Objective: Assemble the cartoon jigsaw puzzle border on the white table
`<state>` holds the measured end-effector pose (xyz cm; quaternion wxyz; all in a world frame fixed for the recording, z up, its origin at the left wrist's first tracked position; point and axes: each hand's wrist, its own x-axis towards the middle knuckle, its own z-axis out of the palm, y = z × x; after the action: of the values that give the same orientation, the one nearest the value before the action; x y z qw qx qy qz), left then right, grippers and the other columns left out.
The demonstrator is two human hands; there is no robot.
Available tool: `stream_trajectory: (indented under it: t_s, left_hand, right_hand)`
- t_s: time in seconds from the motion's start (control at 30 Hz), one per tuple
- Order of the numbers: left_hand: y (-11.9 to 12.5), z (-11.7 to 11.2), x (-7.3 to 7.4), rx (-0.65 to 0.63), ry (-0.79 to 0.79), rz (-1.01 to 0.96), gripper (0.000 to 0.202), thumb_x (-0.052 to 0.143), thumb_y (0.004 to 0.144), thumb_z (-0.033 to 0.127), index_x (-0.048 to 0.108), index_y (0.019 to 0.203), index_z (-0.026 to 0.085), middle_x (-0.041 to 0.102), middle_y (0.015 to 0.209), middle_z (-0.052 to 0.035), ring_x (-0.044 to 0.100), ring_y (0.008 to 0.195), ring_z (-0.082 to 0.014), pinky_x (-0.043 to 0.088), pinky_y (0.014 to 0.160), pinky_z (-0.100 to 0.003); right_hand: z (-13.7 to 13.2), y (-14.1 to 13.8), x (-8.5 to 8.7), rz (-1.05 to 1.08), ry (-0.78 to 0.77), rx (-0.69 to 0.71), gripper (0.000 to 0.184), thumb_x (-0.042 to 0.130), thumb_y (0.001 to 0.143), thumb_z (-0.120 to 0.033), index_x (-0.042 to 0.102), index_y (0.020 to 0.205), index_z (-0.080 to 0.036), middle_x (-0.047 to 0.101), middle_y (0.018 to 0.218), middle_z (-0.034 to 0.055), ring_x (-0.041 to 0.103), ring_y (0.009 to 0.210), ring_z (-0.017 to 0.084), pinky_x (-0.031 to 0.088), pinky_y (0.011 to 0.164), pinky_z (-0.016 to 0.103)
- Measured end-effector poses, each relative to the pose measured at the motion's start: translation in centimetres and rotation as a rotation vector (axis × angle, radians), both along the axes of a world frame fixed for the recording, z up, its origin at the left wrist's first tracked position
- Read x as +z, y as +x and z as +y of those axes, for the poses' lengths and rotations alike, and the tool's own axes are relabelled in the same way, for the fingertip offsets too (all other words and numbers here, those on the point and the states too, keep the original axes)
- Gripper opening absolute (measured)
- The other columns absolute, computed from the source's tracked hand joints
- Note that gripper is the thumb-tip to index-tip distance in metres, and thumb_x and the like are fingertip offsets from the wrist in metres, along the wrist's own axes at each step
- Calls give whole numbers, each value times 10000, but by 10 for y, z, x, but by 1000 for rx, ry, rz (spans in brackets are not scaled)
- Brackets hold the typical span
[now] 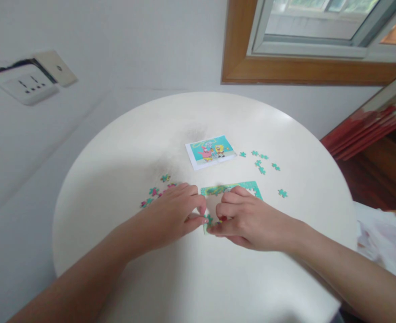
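A partly assembled jigsaw puzzle (250, 185) lies near the middle of the round table, its green top edge joined and part of its left side in place. My left hand (179, 208) is at its left side, thumb and forefinger closed at the edge of a green puzzle piece (209, 220). From the right, my right hand (245, 217) reaches over the puzzle with curled fingers, its thumb near the lower left corner. A red and yellow bit of puzzle piece (222, 219) shows between its thumb and fingers. My right hand hides much of the puzzle's middle.
A cartoon picture card (211, 151) lies behind the puzzle. Several green pieces (261, 170) are scattered at right, and pink and green pieces (153, 191) lie by my left wrist. The white table (198, 112) stands near a wall socket (29, 85) and a wood-framed window (305, 72).
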<state>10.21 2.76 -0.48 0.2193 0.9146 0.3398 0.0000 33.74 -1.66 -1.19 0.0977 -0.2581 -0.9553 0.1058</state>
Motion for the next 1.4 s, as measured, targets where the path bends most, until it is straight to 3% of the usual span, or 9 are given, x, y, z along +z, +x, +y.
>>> stream_trajectory:
  t_s: [0.17, 0.37, 0.77, 1.17, 1.4]
  left_hand:
    - [-1, -1, 2, 16, 15, -6, 90, 638, 894, 219, 614, 980, 214, 578, 978, -21, 537, 978, -241, 366, 879, -384]
    - [0, 1, -8, -51, 20, -54, 179, 623, 871, 157, 602, 1033, 229, 566, 985, -13, 530, 954, -226, 359, 899, -378]
    - [2, 3, -3, -13, 27, -23, 60, 580, 930, 185, 613, 971, 212, 564, 963, -22, 536, 968, -243, 369, 865, -382]
    - [1, 2, -9, -23, 18, -24, 98, 619, 893, 176, 615, 979, 224, 574, 969, -14, 531, 958, -230, 369, 881, -376]
    - [-2, 3, 3, -2, -17, -31, 83, 590, 908, 201, 617, 983, 220, 575, 972, -21, 545, 986, -237, 379, 887, -370]
  right_hand:
    - [0, 0, 1, 4, -14, -3, 236, 537, 978, -217, 719, 1124, -257, 638, 894, 12, 493, 929, 193, 263, 857, 373]
    - [0, 0, 1, 27, -24, -11, 225, 541, 980, -210, 722, 1108, -253, 655, 960, 12, 503, 964, 186, 269, 871, 367]
    - [-1, 0, 1, 11, -2, -7, 223, 541, 980, -213, 724, 1102, -251, 650, 956, 15, 494, 946, 186, 264, 856, 375]
    - [0, -1, 1, 2, -14, -16, 235, 537, 983, -211, 725, 1117, -256, 648, 921, 17, 493, 935, 188, 257, 851, 374]
    - [-1, -1, 2, 5, -13, -1, 234, 555, 966, -201, 724, 1122, -245, 657, 900, 21, 503, 932, 194, 267, 857, 372]
